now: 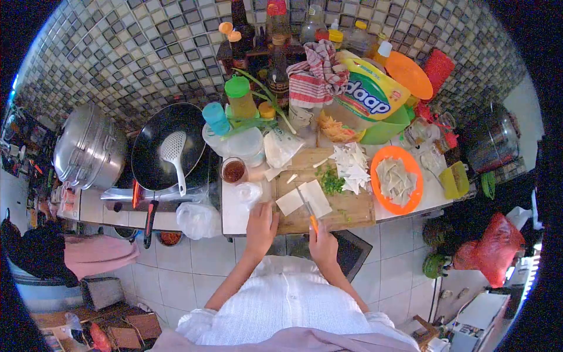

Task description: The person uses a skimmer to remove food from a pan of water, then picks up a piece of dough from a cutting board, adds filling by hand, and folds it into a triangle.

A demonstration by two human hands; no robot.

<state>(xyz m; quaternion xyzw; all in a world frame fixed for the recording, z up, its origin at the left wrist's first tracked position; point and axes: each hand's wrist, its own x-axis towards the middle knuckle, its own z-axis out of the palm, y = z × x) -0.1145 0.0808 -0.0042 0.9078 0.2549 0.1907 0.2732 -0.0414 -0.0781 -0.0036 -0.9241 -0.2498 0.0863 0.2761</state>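
Note:
My right hand [323, 242] is closed around the orange handle of a knife [307, 206]. Its blade lies over pale flat sheets [314, 198] on a wooden cutting board [356, 217]. My left hand [262, 226] rests at the board's left front edge, fingers stretched out, with nothing visible in it. A small clear plastic bag [249, 192] sits just beyond those fingertips. Chopped greens [332, 179] and a heap of white cut pieces [351, 168] occupy the board's right part. An orange plate [418, 190] to the right bears pale folded pieces [396, 180].
Left of the board stand a glass of brown liquid [233, 171], a black pan [153, 141] with a white slotted spatula [173, 149], and a steel pot [92, 146]. Behind are a green-capped jar [238, 97], a striped cloth [318, 76] and a yellow-green packet [375, 91].

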